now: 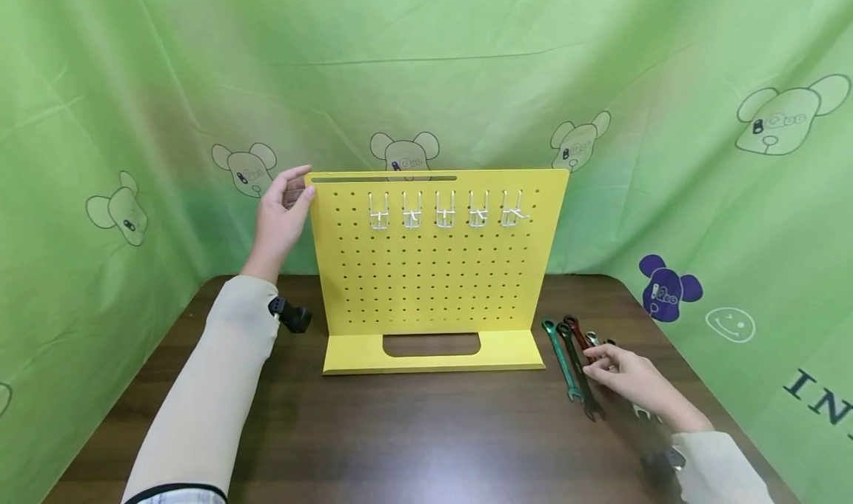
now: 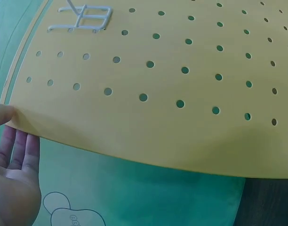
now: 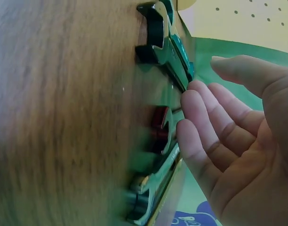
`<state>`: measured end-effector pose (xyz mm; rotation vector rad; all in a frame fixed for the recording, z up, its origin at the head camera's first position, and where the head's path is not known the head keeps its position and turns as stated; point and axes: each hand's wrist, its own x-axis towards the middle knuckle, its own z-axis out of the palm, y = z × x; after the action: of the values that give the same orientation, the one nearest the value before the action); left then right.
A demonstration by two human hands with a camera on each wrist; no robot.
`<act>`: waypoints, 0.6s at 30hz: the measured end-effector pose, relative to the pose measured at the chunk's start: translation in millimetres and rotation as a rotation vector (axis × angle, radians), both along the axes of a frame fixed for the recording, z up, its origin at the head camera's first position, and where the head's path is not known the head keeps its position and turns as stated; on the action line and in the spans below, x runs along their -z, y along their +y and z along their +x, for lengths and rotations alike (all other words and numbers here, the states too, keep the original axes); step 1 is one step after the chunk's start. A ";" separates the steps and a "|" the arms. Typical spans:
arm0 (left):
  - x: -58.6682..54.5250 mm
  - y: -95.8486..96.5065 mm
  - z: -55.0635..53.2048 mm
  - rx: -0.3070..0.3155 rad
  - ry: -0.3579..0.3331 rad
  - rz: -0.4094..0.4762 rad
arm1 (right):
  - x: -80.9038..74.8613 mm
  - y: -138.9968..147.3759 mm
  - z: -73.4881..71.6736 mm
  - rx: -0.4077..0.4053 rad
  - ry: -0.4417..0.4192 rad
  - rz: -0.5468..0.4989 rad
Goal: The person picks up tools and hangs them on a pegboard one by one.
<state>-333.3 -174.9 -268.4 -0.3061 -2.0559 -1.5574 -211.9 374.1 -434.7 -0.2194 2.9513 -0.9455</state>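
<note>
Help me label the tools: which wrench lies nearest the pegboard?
The bright green wrench, leftmost in the head view; the others lie farther from the pegboard.

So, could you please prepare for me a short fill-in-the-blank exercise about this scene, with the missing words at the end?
1. The person's left hand grips the yellow perforated board at its upper ____ corner.
2. The board carries a row of ____ white wire hooks.
3. The person's right hand is near the metal wrenches, which lie on the board's ____ side.
4. The main colour of the mouse-printed cloth backdrop is ____.

Missing words: left; five; right; green.
</note>
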 end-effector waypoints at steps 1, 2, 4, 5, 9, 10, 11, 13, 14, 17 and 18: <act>-0.7 0.7 -0.4 -0.003 -0.004 0.003 | 0.4 -0.5 -0.8 0.010 -0.013 -0.017; -1.2 1.2 -0.4 -0.007 -0.007 0.004 | 0.9 -1.2 -2.0 0.018 -0.024 -0.034; -1.8 1.9 -0.9 -0.016 -0.008 0.003 | 2.7 -3.0 -4.8 0.026 -0.045 -0.071; -2.0 2.1 -1.0 -0.017 -0.009 0.003 | 3.7 -4.1 -6.1 0.030 -0.058 -0.091; -2.8 2.8 -1.4 -0.017 -0.018 0.002 | 8.3 -7.6 -11.6 0.049 -0.091 -0.132; -3.1 3.0 -1.6 -0.014 -0.022 0.004 | 9.0 -8.7 -12.4 0.055 -0.095 -0.134; -3.3 3.1 -1.8 -0.011 -0.026 0.005 | 9.5 -10.0 -13.2 0.065 -0.102 -0.138; -3.2 2.8 -2.1 -0.009 -0.031 0.005 | 10.0 -12.4 -14.7 0.069 -0.104 -0.142; -3.1 2.6 -2.3 -0.007 -0.032 0.003 | 10.4 -13.6 -15.7 0.068 -0.100 -0.139; -2.2 1.8 -3.2 -0.004 -0.028 -0.005 | 12.4 -16.4 -19.4 0.080 -0.090 -0.132; -2.0 1.6 -3.5 -0.003 -0.024 -0.009 | 13.4 -16.8 -20.7 0.079 -0.085 -0.124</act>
<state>-336.8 -173.3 -266.4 -0.2888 -2.0811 -1.5584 -232.5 357.2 -448.1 -0.0639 2.8465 -1.1196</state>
